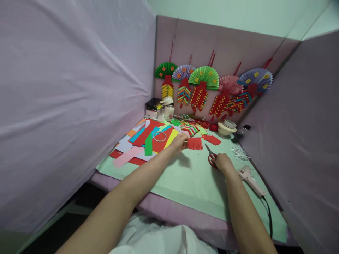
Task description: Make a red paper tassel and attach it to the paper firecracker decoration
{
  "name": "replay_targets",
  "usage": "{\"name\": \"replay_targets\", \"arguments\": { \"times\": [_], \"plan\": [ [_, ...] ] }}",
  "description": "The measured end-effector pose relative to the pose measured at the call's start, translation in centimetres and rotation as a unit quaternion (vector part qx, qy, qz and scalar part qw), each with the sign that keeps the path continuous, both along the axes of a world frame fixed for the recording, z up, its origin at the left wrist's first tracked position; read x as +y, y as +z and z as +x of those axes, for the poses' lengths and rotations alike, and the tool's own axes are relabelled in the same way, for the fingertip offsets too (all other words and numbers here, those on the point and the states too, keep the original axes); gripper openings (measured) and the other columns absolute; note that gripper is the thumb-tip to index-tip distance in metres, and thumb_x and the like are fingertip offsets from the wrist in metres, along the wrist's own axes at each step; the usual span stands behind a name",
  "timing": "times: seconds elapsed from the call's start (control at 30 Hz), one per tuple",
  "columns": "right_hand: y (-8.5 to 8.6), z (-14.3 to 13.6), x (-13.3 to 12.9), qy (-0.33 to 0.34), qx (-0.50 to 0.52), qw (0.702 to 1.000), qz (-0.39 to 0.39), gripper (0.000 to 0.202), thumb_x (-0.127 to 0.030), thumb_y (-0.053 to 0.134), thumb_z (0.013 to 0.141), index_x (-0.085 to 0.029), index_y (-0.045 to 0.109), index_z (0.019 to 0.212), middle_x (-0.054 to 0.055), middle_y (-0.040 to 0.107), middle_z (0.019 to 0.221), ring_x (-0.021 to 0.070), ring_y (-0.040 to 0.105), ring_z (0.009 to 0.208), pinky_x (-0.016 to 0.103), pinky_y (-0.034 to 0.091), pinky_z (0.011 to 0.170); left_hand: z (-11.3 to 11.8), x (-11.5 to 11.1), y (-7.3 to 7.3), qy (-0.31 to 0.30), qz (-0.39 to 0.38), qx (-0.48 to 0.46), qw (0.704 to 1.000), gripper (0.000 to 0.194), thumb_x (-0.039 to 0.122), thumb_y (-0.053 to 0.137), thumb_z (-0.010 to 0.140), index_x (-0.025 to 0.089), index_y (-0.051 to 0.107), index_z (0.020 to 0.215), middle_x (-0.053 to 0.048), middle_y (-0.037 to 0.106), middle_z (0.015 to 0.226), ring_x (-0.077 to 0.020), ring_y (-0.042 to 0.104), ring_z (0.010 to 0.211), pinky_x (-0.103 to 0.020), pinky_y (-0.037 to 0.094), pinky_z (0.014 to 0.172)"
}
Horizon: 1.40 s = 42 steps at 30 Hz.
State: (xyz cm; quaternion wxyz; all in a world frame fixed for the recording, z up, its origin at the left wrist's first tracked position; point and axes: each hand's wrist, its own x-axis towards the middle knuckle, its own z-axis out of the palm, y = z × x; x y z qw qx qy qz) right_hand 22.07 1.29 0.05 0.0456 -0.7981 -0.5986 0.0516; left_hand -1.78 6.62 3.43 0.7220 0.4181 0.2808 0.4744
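Note:
My left hand [180, 141] pinches one end of a red paper strip [195, 143], whose lower edge is cut into a fringe. To its right, my right hand [222, 163] is closed on the red handles of a pair of scissors [212, 159]. The blades point up and left toward the fringed paper, a small gap away from it. Behind the paper lie more red paper pieces [212, 140] and a bundle of small coloured paper rolls [190, 129].
Coloured paper sheets [159, 143] with a white ring [159, 136] lie at the left. A glue gun [251, 181] with a black cord rests at the right, near white scraps [239, 153]. Jars [169, 112] stand at the back, below hanging paper fans [203, 77].

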Motion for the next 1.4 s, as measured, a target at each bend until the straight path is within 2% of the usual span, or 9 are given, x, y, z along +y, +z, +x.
{"name": "replay_targets", "arguments": {
  "times": [0.2,0.3,0.47,0.63,0.9,1.07,1.17,1.23,1.4],
  "plan": [
    [2.3,-1.9,-1.5,0.031,0.122,0.984,0.124,0.034,-0.039,0.042,0.087,-0.014,0.065,0.091,0.016,0.066,0.094,0.0248,0.061,0.089,0.031,0.042,0.071,0.9,-1.3,-1.4,-0.121,0.08,0.077,0.986,0.006,0.017,0.051,0.062,0.017,0.048,0.067,0.003,0.051,0.061,-0.0097,0.054,0.055,-0.02,0.044,0.054],
    [3.3,-3.7,-2.1,0.1,0.422,0.891,0.133,0.046,-0.052,0.037,0.087,-0.016,0.062,0.1,0.01,0.066,0.096,0.02,0.061,0.086,0.029,0.045,0.071,0.8,-1.5,-2.4,-0.109,0.112,0.093,0.983,0.008,0.018,0.051,0.062,0.016,0.051,0.07,0.003,0.053,0.065,-0.0087,0.053,0.056,-0.02,0.044,0.054],
    [2.2,-5.6,-2.3,0.073,0.524,0.836,0.144,0.038,-0.052,0.065,0.067,-0.016,0.059,0.073,0.003,0.063,0.069,0.0142,0.054,0.063,0.025,0.042,0.059,0.7,-1.7,-2.4,-0.098,0.103,0.093,0.985,0.013,0.025,0.058,0.067,0.016,0.053,0.075,0.002,0.055,0.069,-0.0105,0.056,0.059,-0.022,0.046,0.057],
    [0.8,-5.3,-2.3,0.05,0.532,0.826,0.178,0.037,-0.052,0.064,0.067,-0.016,0.061,0.073,0.001,0.059,0.063,0.0121,0.049,0.057,0.025,0.038,0.055,1.3,-2.1,-2.5,-0.092,0.093,0.129,0.983,0.031,0.042,0.062,0.072,0.014,0.061,0.087,-0.005,0.062,0.08,-0.0147,0.06,0.069,-0.023,0.046,0.061],
    [0.6,-5.7,-3.1,0.051,0.493,0.854,0.158,0.025,-0.041,0.06,0.07,-0.016,0.063,0.069,-0.002,0.054,0.057,0.0085,0.042,0.05,0.021,0.032,0.048,1.6,-1.3,-4.4,-0.049,0.101,0.2,0.973,0.024,0.033,0.059,0.075,0.011,0.063,0.083,-0.004,0.062,0.074,-0.0118,0.054,0.06,-0.022,0.04,0.054],
    [0.5,-5.7,-3.1,0.008,0.554,0.828,0.088,0.021,-0.037,0.062,0.066,-0.016,0.06,0.066,-0.001,0.056,0.058,0.0092,0.044,0.048,0.022,0.035,0.047,1.7,-1.6,-3.8,-0.012,0.076,0.224,0.972,0.023,0.026,0.056,0.078,0.015,0.059,0.098,-0.003,0.063,0.073,-0.0129,0.056,0.058,-0.022,0.041,0.053],
    [0.6,-6.0,-3.1,0.009,0.503,0.862,0.064,0.021,-0.037,0.057,0.069,-0.016,0.059,0.065,0.001,0.059,0.059,0.0113,0.048,0.05,0.024,0.037,0.05,1.1,-1.3,-3.2,0.045,0.094,0.256,0.961,0.023,0.025,0.05,0.083,0.015,0.055,0.104,-0.007,0.065,0.083,-0.0154,0.06,0.066,-0.026,0.045,0.06],
    [0.7,-6.4,-3.2,0.012,0.372,0.925,0.069,0.022,-0.035,0.053,0.071,-0.017,0.058,0.061,0.002,0.058,0.057,0.0128,0.049,0.052,0.024,0.034,0.049,-0.2,-0.6,-2.5,0.127,0.161,0.344,0.916,0.024,0.024,0.047,0.085,0.016,0.054,0.108,-0.009,0.066,0.09,-0.0182,0.062,0.076,-0.03,0.046,0.069],
    [0.8,-7.0,-3.7,0.011,0.098,0.993,0.062,0.022,-0.036,0.051,0.073,-0.019,0.06,0.062,0.006,0.063,0.07,0.0182,0.054,0.067,0.026,0.028,0.051,-5.0,1.7,-1.3,0.282,0.238,0.649,0.665,0.028,0.022,0.056,0.079,0.015,0.059,0.106,-0.016,0.06,0.11,-0.0317,0.05,0.109,-0.042,0.037,0.09]
  ]
}}
